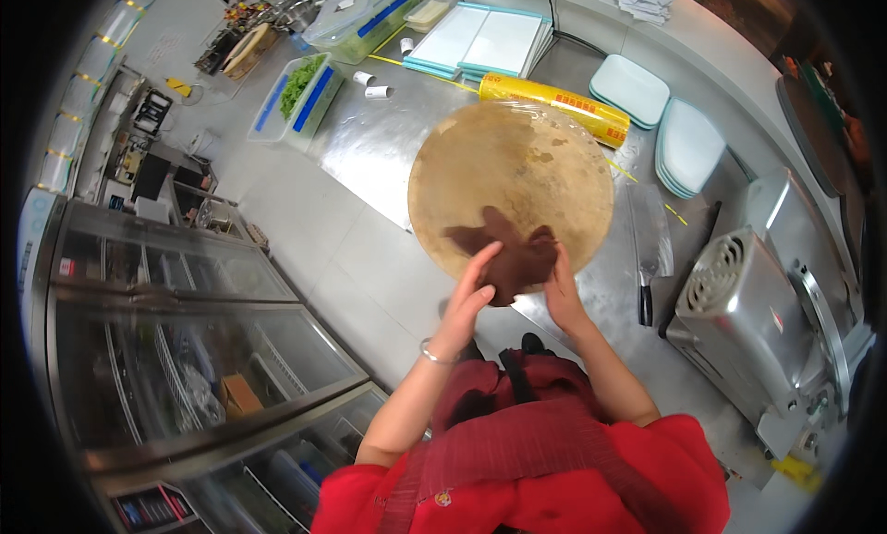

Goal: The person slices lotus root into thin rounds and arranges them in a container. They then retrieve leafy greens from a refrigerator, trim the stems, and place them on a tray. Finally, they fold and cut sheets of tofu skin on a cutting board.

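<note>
A limp, dark reddish-brown piece is gathered between both hands over the near edge of a round wooden chopping block. The picture does not settle whether it is cloth or meat. My left hand grips its left side, thumb and fingers apart on its surface. At its right side my right hand holds the edge, its fingers partly hidden behind the piece. Several folds or lobes stick out towards the block's middle. Right of the block lies a cleaver with a black handle, apart from both hands.
A roll of plastic film lies at the block's far edge. Stacked white plates and a metal slicing machine stand right. Further left are a tub of leafy greens and white trays. Glass-doored refrigerators line the left side.
</note>
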`<state>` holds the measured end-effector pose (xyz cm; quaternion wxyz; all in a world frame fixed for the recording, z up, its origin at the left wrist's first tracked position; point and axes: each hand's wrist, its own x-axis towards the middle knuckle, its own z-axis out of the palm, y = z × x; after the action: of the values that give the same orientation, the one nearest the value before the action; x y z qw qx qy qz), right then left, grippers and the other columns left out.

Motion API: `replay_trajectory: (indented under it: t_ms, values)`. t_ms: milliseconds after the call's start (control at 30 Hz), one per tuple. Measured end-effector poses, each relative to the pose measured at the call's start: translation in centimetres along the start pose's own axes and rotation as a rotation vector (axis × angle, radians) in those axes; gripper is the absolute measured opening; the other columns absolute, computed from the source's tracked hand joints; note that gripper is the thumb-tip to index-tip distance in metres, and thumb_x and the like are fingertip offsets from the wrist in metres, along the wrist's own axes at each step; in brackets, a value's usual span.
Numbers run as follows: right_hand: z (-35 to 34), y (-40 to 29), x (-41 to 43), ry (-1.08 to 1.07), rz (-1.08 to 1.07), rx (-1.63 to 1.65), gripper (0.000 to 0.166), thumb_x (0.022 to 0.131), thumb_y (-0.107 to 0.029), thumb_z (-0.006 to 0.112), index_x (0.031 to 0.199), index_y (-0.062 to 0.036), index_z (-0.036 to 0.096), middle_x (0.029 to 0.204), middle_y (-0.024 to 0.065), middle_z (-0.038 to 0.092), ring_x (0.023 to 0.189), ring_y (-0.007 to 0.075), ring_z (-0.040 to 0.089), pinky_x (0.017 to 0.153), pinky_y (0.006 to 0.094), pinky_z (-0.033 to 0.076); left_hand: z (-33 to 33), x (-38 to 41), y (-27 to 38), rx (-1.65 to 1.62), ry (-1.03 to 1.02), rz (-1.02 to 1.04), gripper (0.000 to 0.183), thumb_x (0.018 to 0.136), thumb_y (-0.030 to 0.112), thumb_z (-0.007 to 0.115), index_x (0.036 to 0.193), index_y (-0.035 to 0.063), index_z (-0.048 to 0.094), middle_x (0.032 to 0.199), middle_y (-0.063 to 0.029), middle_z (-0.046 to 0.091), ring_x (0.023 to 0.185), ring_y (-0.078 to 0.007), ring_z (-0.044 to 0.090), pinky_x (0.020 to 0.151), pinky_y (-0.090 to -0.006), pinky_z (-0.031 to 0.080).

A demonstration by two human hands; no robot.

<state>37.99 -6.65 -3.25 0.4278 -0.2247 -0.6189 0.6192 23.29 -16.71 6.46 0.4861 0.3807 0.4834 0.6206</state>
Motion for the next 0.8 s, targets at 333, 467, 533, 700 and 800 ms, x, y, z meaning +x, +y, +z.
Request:
replay_trajectory:
  t_ms: [333,467,533,700,800]
  values:
    - [13.2,5.2,8.5,-0.312,-0.070,-1.068,0.043,0.063,-0.029,0.070,0.104,-0.0229,0.059,0.112,0.0138,0.049,0.107,0.0332,0.046,0.089,0.0500,0.034,-21.9,12.9,-7.1,0.376,0.361,-0.195,0.051,0.097,0.034,0.032,0.135,-0.0005,0.035,0.137,-0.0142,0.039,0.126,-0.0236,0.036,0.104,-0.0354,0.028]
    - [9.2,10.7,20.3,-0.280,-0.330,-1.325,0.026,0.075,-0.022,0.061,0.101,-0.0213,0.062,0.092,0.0086,0.055,0.088,0.0261,0.052,0.073,0.0415,0.040,-24.3,15.7,-6.8,0.067,0.101,-0.314,0.056,0.098,0.038,0.020,0.137,0.0003,0.033,0.140,-0.0125,0.037,0.129,-0.0231,0.034,0.105,-0.0362,0.028]
    - [5.7,13.8,29.6,-0.071,-0.211,-1.426,0.026,0.073,-0.023,0.066,0.099,-0.0179,0.062,0.084,0.0114,0.052,0.080,0.0292,0.051,0.068,0.0417,0.041,-24.7,16.1,-6.5,0.047,0.070,-0.324,0.056,0.098,0.038,0.020,0.137,0.0003,0.033,0.141,-0.0122,0.036,0.130,-0.0231,0.033,0.105,-0.0363,0.028]
    - [7.0,12.5,34.9,0.198,-0.153,-1.497,0.036,0.068,-0.019,0.071,0.101,-0.0117,0.057,0.092,0.0138,0.050,0.085,0.0324,0.050,0.071,0.0418,0.042,-24.8,15.9,-5.6,0.038,-0.039,-0.285,0.060,0.098,0.041,0.015,0.141,0.0003,0.021,0.148,-0.0101,0.021,0.135,-0.0229,0.021,0.108,-0.0370,0.021]
    - [14.1,11.5,20.6,-0.080,-0.175,-1.342,0.019,0.076,-0.014,0.058,0.095,-0.0135,0.059,0.104,0.0187,0.051,0.100,0.0359,0.051,0.083,0.0432,0.044,-24.9,15.7,-6.1,-0.051,-0.008,-0.335,0.061,0.098,0.043,0.012,0.142,0.0013,0.015,0.149,-0.0089,0.017,0.137,-0.0226,0.015,0.110,-0.0371,0.014]
